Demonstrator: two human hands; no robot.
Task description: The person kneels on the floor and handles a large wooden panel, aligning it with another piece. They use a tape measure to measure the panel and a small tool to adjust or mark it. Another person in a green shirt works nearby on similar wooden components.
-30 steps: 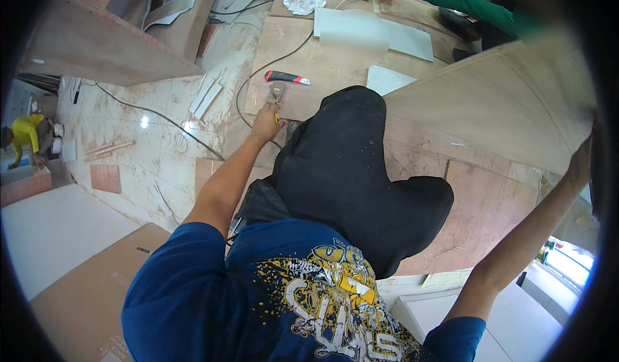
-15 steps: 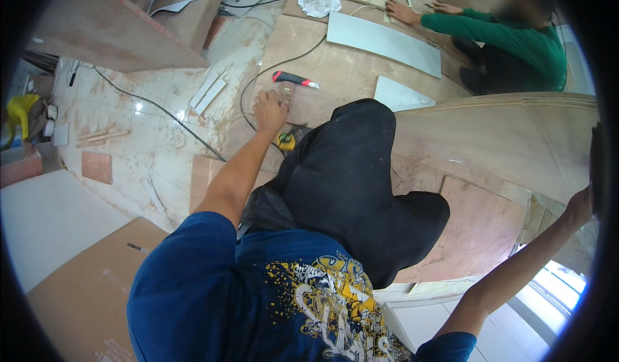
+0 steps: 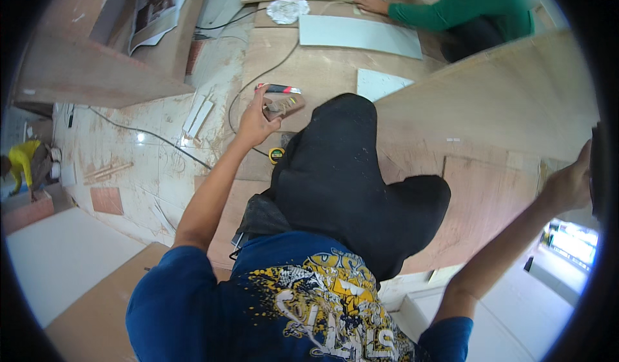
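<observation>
The left hand [image 3: 255, 125] curves its thumb and fingers around a small brown piece [image 3: 289, 105] above the plywood [image 3: 271, 52], a yellow tape measure [image 3: 276, 156] nearer the body, a red-and-black knife [image 3: 278, 88] just beyond. Far right, the right hand [image 3: 569, 183] meets dark shadow; its grip cannot be told.

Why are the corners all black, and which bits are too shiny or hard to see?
In the head view, the round fisheye picture leaves the corners black; the pale, glossy tiled floor there has a small white glare spot; at the head view's lower right, a patch is washed out white; the bare right hand sits near its dark rim, while the yellow-and-black tape measure looks fairly clear.
</observation>
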